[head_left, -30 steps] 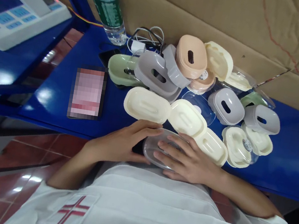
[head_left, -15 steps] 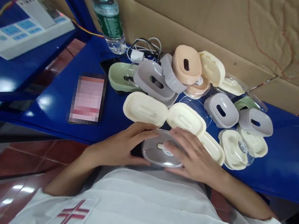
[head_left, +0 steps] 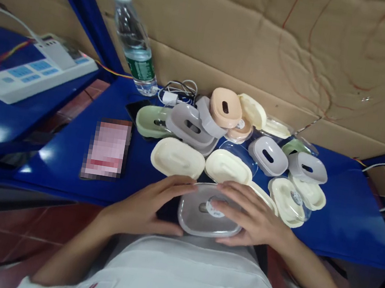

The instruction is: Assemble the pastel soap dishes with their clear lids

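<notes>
A grey soap box with a clear lid and a round white sticker is at the blue table's near edge, close to my body. My left hand grips its left end, thumb at the near side and fingers at the far rim. Around the right end wraps my right hand, with fingers over the lid near the sticker. Just beyond lie two cream trays, one at left and one at right. Another cream tray is partly hidden behind my right hand.
Grey, peach and green slotted soap box parts are piled at the back. A water bottle stands behind at left, beside cables and a charger. A blurred-out phone-like object lies left; a power strip is farther left.
The head view has tilted up, so the table and its objects appear lower in the picture. Both hands stay on the grey soap box, and more of its lid shows.
</notes>
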Available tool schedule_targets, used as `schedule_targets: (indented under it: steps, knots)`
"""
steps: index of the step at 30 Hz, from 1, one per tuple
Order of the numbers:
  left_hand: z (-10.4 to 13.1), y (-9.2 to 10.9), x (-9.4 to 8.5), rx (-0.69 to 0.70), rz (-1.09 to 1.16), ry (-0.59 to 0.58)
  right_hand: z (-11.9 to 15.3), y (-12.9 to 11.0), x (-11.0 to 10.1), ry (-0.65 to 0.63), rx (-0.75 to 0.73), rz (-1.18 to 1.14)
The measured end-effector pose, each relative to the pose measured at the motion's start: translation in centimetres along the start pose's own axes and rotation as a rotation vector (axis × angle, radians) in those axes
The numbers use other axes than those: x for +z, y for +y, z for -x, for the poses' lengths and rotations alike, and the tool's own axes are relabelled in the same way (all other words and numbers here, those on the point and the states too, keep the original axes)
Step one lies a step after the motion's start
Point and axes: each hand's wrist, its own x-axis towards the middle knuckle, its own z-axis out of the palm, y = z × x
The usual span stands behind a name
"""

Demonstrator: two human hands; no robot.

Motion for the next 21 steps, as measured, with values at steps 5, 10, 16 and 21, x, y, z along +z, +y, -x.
schedule_targets:
  steps: [5,10,16,21]
  knots:
    - [-0.4,0.1,-0.1,-0.019,-0.014,-0.032,1.5,0.0,-2.4,0.047,0.122,-0.143]
    - [-0.8,0.3,-0.1,-0.060,-0.033,-0.080,5.1,0.5,-3.3,0.195,0.307,-0.184]
    - [-1.0,0.4,0.3,-0.119,-0.043,-0.101,5.0,-0.1,-2.2,0.176,0.297,-0.162]
    - [-0.7,0.1,0.6,-0.156,0.042,-0.043,2.5,-0.6,0.3,0.006,0.143,-0.123]
